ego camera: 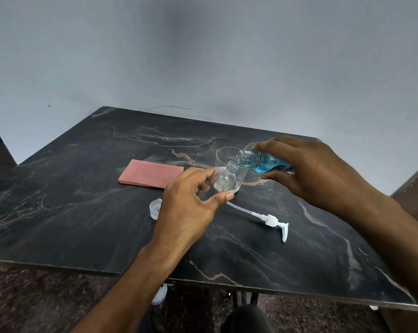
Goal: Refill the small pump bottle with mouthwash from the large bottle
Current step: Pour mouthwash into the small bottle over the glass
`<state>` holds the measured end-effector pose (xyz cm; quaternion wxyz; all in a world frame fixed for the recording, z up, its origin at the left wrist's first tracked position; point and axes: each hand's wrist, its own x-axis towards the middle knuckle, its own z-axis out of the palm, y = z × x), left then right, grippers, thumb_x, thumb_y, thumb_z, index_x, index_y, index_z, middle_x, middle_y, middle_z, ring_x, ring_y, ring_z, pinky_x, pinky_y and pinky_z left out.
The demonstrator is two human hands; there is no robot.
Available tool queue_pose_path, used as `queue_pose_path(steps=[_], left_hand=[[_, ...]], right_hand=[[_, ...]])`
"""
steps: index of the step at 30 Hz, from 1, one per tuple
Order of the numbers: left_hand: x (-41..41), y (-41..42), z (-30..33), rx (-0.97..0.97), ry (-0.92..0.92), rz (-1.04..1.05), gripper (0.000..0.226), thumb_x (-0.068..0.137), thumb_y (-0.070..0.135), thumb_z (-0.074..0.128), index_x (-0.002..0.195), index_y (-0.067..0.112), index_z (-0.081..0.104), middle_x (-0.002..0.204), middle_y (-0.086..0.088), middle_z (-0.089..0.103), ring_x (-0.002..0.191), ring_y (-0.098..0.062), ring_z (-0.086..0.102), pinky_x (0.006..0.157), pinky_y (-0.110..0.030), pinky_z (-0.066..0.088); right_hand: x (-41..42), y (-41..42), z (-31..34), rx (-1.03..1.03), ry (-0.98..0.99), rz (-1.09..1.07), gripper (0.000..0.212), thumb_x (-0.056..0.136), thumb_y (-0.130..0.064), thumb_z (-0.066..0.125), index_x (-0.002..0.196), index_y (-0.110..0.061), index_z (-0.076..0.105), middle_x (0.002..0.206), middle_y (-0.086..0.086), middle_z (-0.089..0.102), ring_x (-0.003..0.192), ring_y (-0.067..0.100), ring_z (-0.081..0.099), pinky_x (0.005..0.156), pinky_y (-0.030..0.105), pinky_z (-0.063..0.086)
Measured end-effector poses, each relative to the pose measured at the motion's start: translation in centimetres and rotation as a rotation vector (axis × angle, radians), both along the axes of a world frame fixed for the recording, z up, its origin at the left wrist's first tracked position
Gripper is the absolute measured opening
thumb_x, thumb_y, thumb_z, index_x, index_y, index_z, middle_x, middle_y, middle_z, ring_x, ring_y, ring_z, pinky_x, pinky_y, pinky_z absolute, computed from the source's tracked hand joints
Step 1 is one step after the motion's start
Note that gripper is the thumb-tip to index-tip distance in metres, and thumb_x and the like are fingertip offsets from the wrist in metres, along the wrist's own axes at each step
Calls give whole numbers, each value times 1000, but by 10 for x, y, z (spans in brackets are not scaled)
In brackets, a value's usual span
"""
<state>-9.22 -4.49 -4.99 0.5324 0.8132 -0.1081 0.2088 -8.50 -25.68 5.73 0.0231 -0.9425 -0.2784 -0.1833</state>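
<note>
Left hand (188,203) curled loosely round small clear bottle (223,177), tilted above dark table (83,212). Right hand (316,169) gripping large bottle (258,162) (blue mouthwash inside), tipped mouth-to-mouth. Pump head (272,221) lying nearby.

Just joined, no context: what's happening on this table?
A person is refilling a small clear bottle, gripped in the left hand. The right hand tips the large bottle of blue mouthwash mouth to mouth over it. The pump head and a clear cap lie on the dark table, with a pink cloth and a glass behind.
</note>
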Motion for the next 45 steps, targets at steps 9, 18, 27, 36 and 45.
queue_pose_path(steps=[9,18,27,36,45], left_hand=[[0,1,0,4,-3,-1,53,74,35,87,123,38,69,96,21,66,93,3,56,80,-3,43],[-1,2,2,8,0,1,55,73,36,86,125,35,69,100,20,67,93,1,60,81,-5,46],[-1,0,1,-16,-1,-3,53,73,36,87,124,36,69,99,21,68,92,-1,60,78,-6,45],[-1,6,2,-5,-4,0,53,72,38,87,122,37,70,98,21,68,92,0,61,79,-12,50],[-1,3,3,9,-1,-10,53,72,39,87,123,39,69,98,22,67,92,1,60,79,-8,47]], right_hand=[[-2,1,1,1,-1,0,49,87,-25,75,133,-22,60,126,-2,67,106,21,64,85,38,54],[-2,2,2,-6,-3,1,49,86,-24,75,133,-22,60,125,-2,67,104,22,64,83,35,52],[-2,3,3,-6,-12,0,50,87,-27,73,135,-23,59,128,-3,66,107,21,64,84,36,53],[-3,0,0,0,-19,-5,50,87,-27,74,134,-22,59,127,-2,66,107,23,64,84,37,53],[-5,-3,-2,21,-20,-12,50,86,-28,76,133,-23,59,125,-2,67,106,23,65,82,38,55]])
